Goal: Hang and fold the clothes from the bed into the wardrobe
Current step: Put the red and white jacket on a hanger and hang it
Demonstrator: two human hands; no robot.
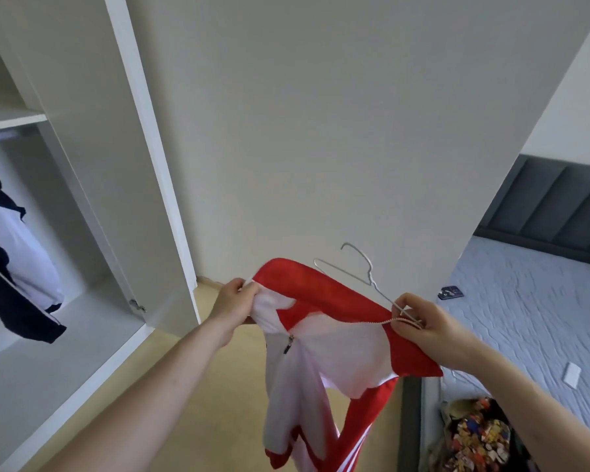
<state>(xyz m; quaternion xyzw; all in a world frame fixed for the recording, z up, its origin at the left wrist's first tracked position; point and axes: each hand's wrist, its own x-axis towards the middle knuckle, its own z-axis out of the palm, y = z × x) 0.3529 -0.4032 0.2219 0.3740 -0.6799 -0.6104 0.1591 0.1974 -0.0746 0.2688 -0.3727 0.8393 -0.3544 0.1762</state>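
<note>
- Red-and-white zip jacket [324,352] is up in the air in front of the wardrobe, stretched between both hands, with the body and a striped sleeve dangling down toward the yellowish floor [198,396].
- Left hand [234,303] has its fingers curled tight around the collar/shoulder on that side, bunching the white fabric.
- Right hand [426,327] pinches the other shoulder edge together with the thin wire hanger [361,267]; the hook pokes up and away above the jacket, and one arm of the hanger looks tucked into the red part.
- Zipper pull [288,344] sits near the top of the front, partly closed.
- Wardrobe [92,199] is open on the left, door swung out, and a navy-and-white jacket [11,257] already hangs inside under the shelf.
- Bed [532,311] is off to the right with a grey headboard; a dark phone-looking thing [450,292] and a small white card [572,375] lie on it.
- Colourful patterned bag [477,434] sits by the bed's foot, bottom right.
</note>
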